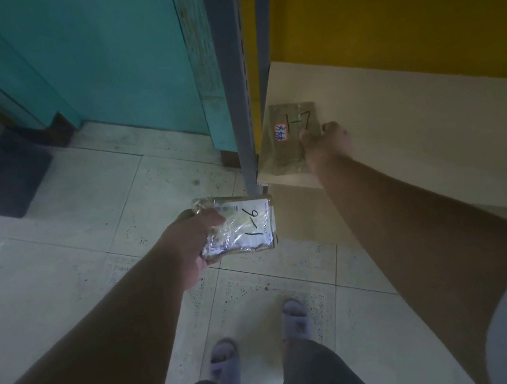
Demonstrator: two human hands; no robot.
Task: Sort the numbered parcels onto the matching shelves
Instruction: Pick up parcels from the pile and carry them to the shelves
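The right hand (329,138) has its grip on the near right corner of the brown parcel marked 1-7 (294,135), thumb on top and the other fingers out of sight past the parcel's edge. The parcel lies flat on the pale shelf board (405,138), hard against the grey upright post (239,92) to the left of the grip. To finish this step well, I would push the parcel a little further in from the board's front edge, so it cannot slide off, keep the written number facing up, then release it. The left hand (193,239) grips a second parcel marked 9-1 (244,225), wrapped in clear film, held out over the tiled floor (54,260), below and left of the right grip; judging by its number it likely belongs elsewhere.

No shelf label is visible, so whether this board matches 1-7 cannot be told. The light is dim, and the small sticker beside the number is unreadable
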